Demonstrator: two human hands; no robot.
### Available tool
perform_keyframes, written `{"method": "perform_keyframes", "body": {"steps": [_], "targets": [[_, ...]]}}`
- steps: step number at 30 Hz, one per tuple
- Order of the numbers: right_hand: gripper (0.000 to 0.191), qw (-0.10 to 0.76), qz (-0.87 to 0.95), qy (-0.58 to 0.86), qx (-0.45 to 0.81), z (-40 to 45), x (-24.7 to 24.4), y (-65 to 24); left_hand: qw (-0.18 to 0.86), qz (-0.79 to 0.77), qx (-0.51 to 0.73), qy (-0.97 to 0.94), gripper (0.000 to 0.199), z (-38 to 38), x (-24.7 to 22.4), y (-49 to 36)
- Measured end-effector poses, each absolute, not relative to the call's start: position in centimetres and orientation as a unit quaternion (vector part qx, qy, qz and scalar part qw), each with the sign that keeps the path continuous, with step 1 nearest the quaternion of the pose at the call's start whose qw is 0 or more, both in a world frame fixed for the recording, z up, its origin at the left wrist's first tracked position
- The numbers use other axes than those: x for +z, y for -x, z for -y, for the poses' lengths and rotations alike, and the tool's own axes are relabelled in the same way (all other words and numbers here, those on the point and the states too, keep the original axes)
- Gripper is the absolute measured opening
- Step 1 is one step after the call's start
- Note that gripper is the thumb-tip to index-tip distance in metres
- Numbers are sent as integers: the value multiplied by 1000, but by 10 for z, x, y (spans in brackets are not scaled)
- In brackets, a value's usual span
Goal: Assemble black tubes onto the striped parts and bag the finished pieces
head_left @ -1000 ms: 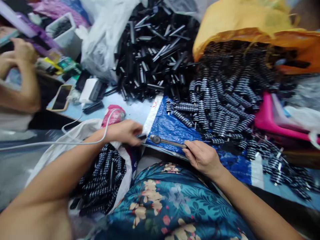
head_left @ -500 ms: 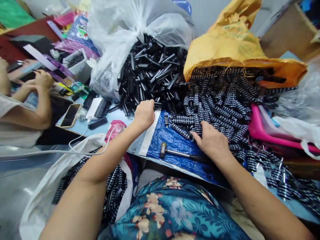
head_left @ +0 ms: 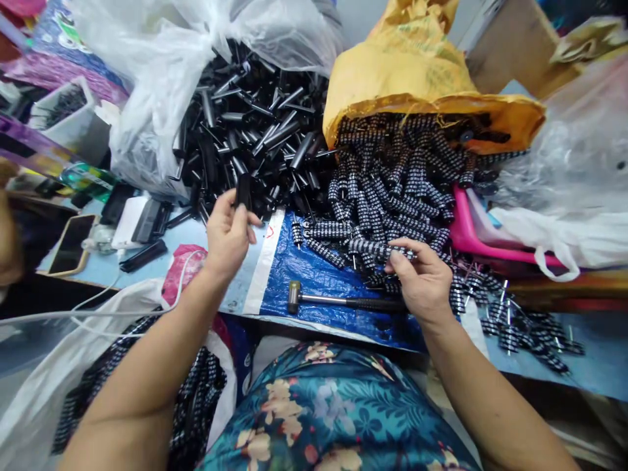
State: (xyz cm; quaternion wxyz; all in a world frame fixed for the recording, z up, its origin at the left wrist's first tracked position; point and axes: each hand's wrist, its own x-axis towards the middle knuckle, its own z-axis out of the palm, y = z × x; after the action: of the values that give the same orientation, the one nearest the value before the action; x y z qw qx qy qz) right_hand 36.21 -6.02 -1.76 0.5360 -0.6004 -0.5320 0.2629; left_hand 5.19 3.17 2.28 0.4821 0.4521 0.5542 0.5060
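My left hand (head_left: 228,239) pinches a short black plastic handle (head_left: 243,190) between thumb and fingers, held upright just in front of a heap of similar black handles (head_left: 265,121). In my right hand (head_left: 426,280), thumb and fingers grip one end of a black-and-white dotted roller (head_left: 371,248). That roller points left, over the near edge of a pile of matching rollers (head_left: 397,196). Below and between the hands, a small hammer (head_left: 338,301) lies on a blue plastic sheet (head_left: 279,275), touched by neither hand.
A clear plastic bag (head_left: 147,111) backs the handles; a yellow sack (head_left: 392,72) spills rollers. At right stand a pink bin (head_left: 464,219) and more rollers. A phone (head_left: 73,245) and cable lie left. An open white sack (head_left: 34,399) holds rollers below. Another person's arm shows at far left.
My left hand has drawn back from the heap with a black handle in it. The right hand has lifted a roller from the pile's front. The view has shifted right.
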Motion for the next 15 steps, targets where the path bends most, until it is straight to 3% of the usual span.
{"method": "perform_keyframes", "body": {"steps": [3,6,11,15], "targets": [[39,595,385,560,429,65,-15,-334,634,-521,470,-324,19,16,17,-77],[55,573,274,504,586,68,-9,-308,714,-472,442,-270,15,53,10,-98],[51,526,243,446,682,81,2,-294,697,-473,415,-343,37,82,7,-113],[47,561,224,441,664,86,4,-291,634,-479,378,-475,31,93,10,-127]]}}
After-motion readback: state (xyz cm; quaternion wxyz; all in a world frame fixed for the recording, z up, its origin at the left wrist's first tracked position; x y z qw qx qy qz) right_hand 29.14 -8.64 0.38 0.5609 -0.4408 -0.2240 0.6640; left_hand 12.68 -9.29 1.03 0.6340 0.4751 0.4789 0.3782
